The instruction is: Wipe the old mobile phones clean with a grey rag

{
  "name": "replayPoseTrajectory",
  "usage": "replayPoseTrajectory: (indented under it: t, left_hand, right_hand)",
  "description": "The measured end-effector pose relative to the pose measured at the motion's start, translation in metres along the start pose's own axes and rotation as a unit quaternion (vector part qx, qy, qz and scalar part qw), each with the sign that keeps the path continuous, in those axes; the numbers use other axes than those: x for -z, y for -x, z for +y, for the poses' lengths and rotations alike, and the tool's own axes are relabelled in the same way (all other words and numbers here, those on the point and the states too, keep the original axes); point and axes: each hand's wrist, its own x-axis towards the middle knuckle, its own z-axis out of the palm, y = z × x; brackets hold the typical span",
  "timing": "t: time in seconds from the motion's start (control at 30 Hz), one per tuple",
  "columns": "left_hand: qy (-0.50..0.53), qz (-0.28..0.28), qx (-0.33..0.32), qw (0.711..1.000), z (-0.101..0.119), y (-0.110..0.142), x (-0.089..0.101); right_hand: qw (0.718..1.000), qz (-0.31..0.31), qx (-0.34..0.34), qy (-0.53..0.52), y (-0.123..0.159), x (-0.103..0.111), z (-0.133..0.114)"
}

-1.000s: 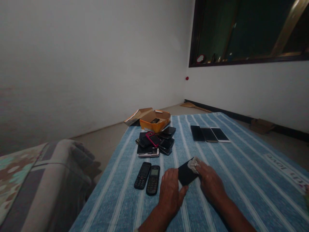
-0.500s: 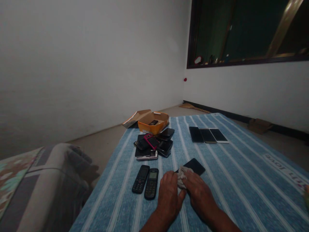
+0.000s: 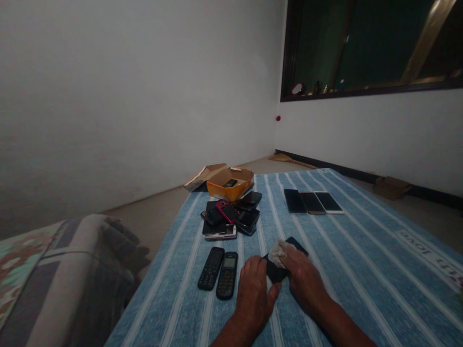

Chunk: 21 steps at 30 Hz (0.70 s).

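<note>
Seeing my left hand (image 3: pixel 253 289) spread against the edge of a black smartphone (image 3: pixel 277 272) on a striped blue sheet (image 3: pixel 365 284), my right hand (image 3: pixel 306 277) pressing a pale rag (image 3: pixel 279 253) onto its face, keypad phones (image 3: pixel 219 273) at nine o'clock, phone pile (image 3: pixel 226 219) at eleven, three smartphones (image 3: pixel 313 202) at one

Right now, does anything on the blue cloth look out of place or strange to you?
The loose pile of phones looks untidy: they lie crooked across each other, with a pink phone on top, while the three smartphones to the right lie neatly side by side.
</note>
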Motion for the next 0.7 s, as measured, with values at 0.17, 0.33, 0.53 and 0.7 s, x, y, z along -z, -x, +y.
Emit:
replayPoseTrajectory:
  t: [0.17, 0.33, 0.53, 0.7]
  left_hand:
    - [0.025, -0.012, 0.007, 1.000, 0.002, -0.002, 0.003]
    - [0.030, -0.018, 0.017, 0.999, 0.002, -0.001, 0.003]
    - [0.002, 0.003, -0.001, 1.000, -0.002, 0.003, -0.003]
    - [0.016, -0.012, 0.004, 1.000, -0.001, 0.002, 0.001]
  right_hand:
    - [0.997, -0.035, 0.050, -0.046, 0.004, 0.003, -0.025]
    - [0.998, -0.056, -0.005, -0.017, -0.001, 0.011, -0.011]
    - [0.999, -0.034, -0.039, 0.015, 0.004, 0.008, 0.008]
    - [1.000, 0.001, 0.017, -0.011, 0.013, -0.002, -0.014]
